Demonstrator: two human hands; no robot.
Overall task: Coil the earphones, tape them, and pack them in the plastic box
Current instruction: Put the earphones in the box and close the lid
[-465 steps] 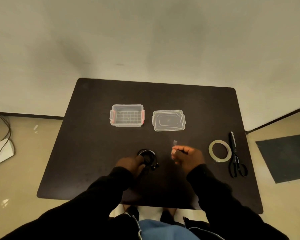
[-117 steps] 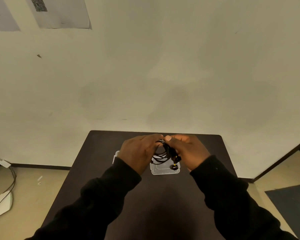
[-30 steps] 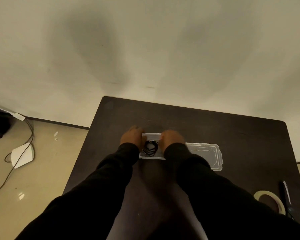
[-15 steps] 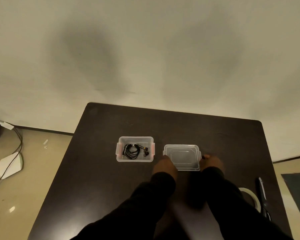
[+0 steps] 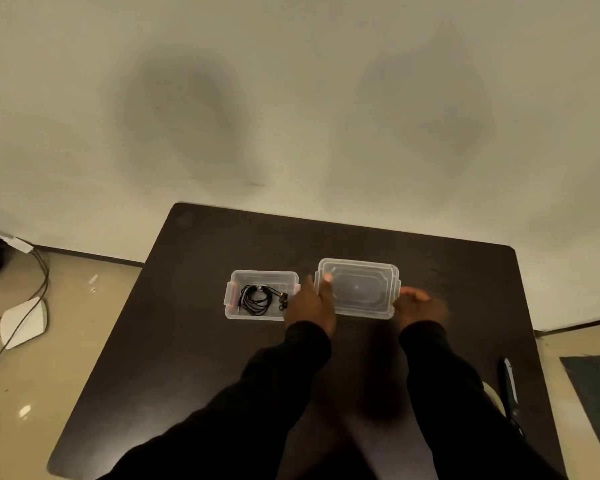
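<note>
Earphones (image 5: 257, 299) lie coiled in a black bundle inside the clear plastic box (image 5: 261, 315), which sits open on the dark table (image 5: 194, 341) just left of the frame's centre, a reddish clasp showing at its left end. Immediately to the right of the box, the clear lid (image 5: 359, 289) is held between both hands. The left hand (image 5: 310, 303) grips the lid's left edge, its thumb lying over the top surface, and partly covers the box's right end. The right hand (image 5: 418, 306) curls around the lid's right edge; both wear black sleeves. At the lower right of the frame, black scissors (image 5: 510, 389) lie on the table, with a sliver of the tape roll (image 5: 492, 393) beside them, mostly hidden by the right sleeve. At the left edge, a white device (image 5: 23, 322) with cables rests on the floor.
</note>
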